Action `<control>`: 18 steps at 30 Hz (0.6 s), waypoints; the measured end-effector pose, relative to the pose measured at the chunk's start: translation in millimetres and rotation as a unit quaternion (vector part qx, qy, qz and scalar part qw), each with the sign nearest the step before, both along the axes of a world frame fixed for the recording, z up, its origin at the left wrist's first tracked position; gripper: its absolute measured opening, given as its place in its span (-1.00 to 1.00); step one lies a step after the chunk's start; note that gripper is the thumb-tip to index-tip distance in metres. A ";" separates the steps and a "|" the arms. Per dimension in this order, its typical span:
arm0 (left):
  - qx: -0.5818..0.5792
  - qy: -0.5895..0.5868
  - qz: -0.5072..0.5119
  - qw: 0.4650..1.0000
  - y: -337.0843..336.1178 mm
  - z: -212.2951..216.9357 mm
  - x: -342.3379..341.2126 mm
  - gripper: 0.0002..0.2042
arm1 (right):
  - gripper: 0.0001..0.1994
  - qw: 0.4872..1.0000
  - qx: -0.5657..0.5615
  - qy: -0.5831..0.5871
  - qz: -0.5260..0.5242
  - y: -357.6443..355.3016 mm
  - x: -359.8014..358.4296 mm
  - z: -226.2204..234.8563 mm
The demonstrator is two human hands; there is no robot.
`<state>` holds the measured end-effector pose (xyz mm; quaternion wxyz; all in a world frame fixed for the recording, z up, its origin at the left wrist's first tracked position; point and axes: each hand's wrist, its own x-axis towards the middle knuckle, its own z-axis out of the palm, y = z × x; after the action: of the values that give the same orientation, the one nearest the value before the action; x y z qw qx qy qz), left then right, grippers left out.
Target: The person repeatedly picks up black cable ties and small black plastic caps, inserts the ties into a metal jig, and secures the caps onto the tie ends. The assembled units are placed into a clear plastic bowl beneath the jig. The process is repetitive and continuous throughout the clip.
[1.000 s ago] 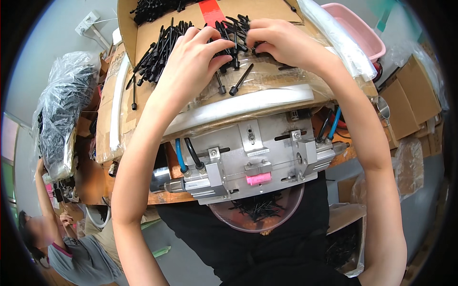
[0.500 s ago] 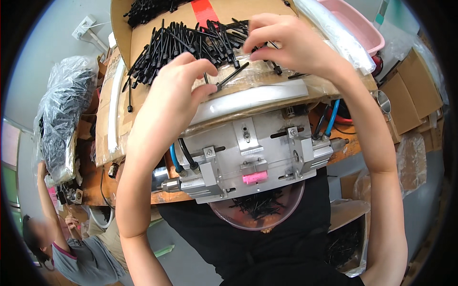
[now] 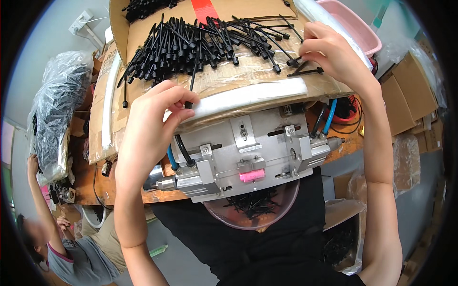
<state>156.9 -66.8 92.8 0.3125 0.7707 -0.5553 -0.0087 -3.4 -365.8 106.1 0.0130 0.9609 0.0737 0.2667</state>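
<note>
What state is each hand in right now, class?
Left hand: closed, pinching a black capped rod.
Right hand: fingers curled beside other black rods; whether it grips one cannot be told.

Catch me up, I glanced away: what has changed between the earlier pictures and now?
The left hand has moved left and toward the body, and now pinches a black headed rod near its head. The right hand has shifted right; several loose rods now lie spread out near it. Whether it grips one is unclear. The pink block, metal fixture and white strip stayed put.
</note>
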 end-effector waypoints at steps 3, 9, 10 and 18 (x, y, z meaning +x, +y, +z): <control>-0.026 -0.014 0.023 0.999 0.7 -7.3 -5.7 -0.80 | -0.89 0.999 -0.003 -0.012 0.039 5.6 18.4 0.1; -0.091 -0.013 0.040 0.995 6.8 -17.5 -9.2 -0.79 | -0.84 0.980 0.041 0.189 0.046 27.4 79.0 32.5; -0.103 -0.028 0.048 0.993 9.4 -20.0 -11.5 -0.78 | -0.87 0.987 0.054 0.129 0.085 31.7 87.8 31.2; -0.153 -0.124 0.083 0.977 35.3 -60.9 -103.7 -0.22 | -0.70 0.847 0.490 0.036 0.204 13.6 33.4 56.9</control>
<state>53.2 -31.4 31.9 0.3553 0.7519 -0.5188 0.1983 30.0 -352.2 163.0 -0.5170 0.8144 0.1280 0.2303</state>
